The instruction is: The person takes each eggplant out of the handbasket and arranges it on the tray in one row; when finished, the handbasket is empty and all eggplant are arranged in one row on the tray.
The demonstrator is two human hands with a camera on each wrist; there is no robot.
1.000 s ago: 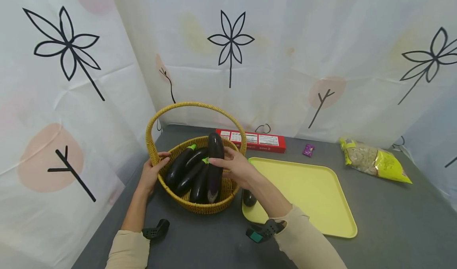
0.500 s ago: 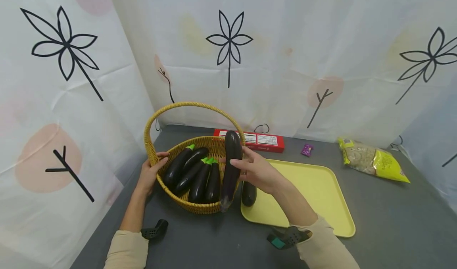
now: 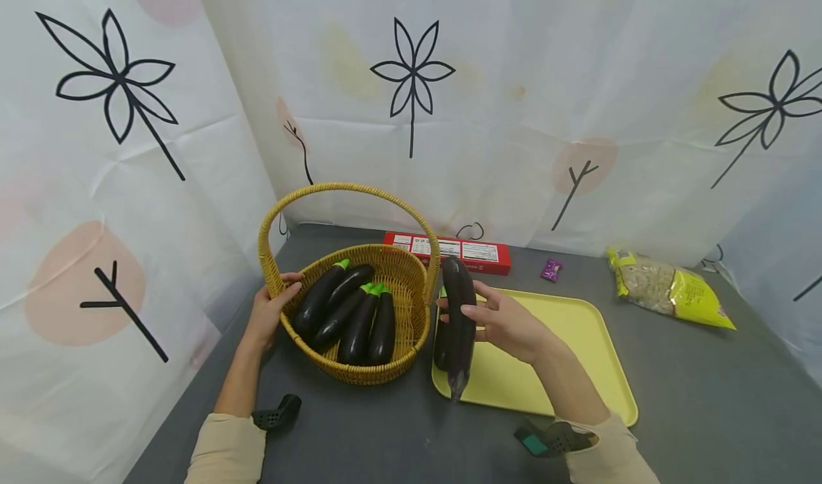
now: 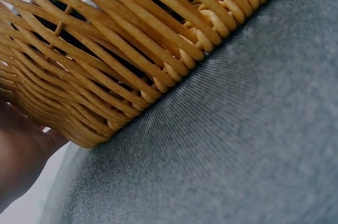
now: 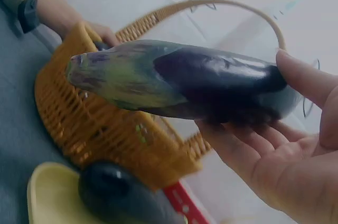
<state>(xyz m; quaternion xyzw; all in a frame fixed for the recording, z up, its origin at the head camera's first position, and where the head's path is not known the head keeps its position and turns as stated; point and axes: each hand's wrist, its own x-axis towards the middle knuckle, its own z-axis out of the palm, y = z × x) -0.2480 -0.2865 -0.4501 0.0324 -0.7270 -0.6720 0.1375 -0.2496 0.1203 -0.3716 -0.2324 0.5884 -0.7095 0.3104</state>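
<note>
My right hand [image 3: 514, 323] grips a long dark eggplant [image 3: 459, 313] between thumb and fingers, over the left side of the yellow tray [image 3: 552, 355]. In the right wrist view this eggplant [image 5: 179, 78] shows a pale, greenish-purple end. Another eggplant [image 3: 440, 341] lies on the tray, partly hidden behind the held one. My left hand [image 3: 268, 316] holds the left rim of the wicker basket [image 3: 411, 320]; in the left wrist view the hand [image 4: 24, 152] is against the basket's woven side [image 4: 121, 39]. Several eggplants with green stems [image 3: 347, 320] lie inside the basket.
Behind the basket and tray lies a red box [image 3: 478, 254]. A small purple packet [image 3: 552, 270] sits beyond the tray, and a yellow bag [image 3: 668, 288] is at the far right. The basket's tall handle [image 3: 347, 186] arches over it. A printed cloth [image 3: 488, 113] hangs behind the grey table.
My right hand has lifted the eggplant out of the basket and carried it right, over the tray. My left hand has stayed at the basket rim.
</note>
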